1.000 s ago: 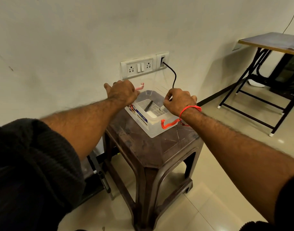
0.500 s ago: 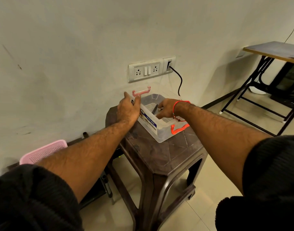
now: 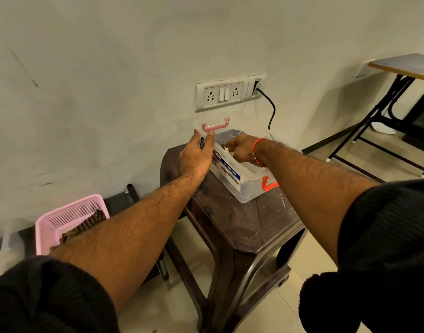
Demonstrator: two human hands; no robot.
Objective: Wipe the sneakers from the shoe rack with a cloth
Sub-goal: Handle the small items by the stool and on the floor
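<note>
A: Head view: where are the hands?
B: Left hand (image 3: 196, 156) lies flat, fingers straight, against the clear plastic box with red latches (image 3: 239, 179). Right hand (image 3: 239, 150) reaches inside it, fingers curled; what they hold, I cannot tell.
A: Surroundings?
B: Dark brown plastic stool (image 3: 249, 224) bears the box by the pale wall (image 3: 110, 68). Near left, a pink mesh basket (image 3: 62, 217) holds a checked cloth (image 3: 86, 225).

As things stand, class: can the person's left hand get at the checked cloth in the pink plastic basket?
Probably yes. The left hand only rests against the clear plastic box, and the checked cloth lies uncovered in the open-topped pink plastic basket on that side, beneath the forearm.
</note>
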